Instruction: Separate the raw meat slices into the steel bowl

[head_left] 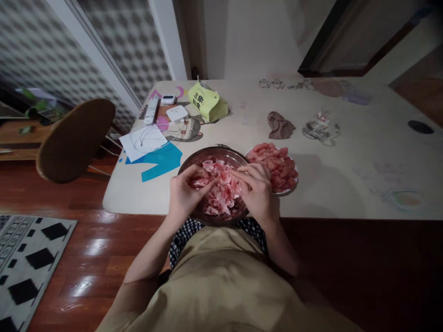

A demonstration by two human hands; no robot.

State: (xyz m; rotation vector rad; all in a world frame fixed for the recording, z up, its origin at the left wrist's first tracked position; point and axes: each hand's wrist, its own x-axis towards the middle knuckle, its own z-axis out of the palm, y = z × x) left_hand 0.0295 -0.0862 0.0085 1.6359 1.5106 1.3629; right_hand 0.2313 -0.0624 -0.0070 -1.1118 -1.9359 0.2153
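A dark glass bowl [194, 159] of pink raw meat slices [221, 193] sits at the table's near edge, right in front of me. Over the bowl my left hand [185, 191] and my right hand [258, 189] pinch the same thin slice of meat between their fingertips. Just right of the bowl, touching it, a plate [289, 190] carries a heap of redder meat slices [277, 163].
The pale table [346, 184] carries a yellow-green bag [206, 103], a remote [151, 110], small white devices, paper with a cable [141, 140], a brown cloth [279, 125] and crumpled clear plastic [320, 129]. A wooden chair [74, 138] stands left. A patterned rug [24, 263] lies on the wooden floor.
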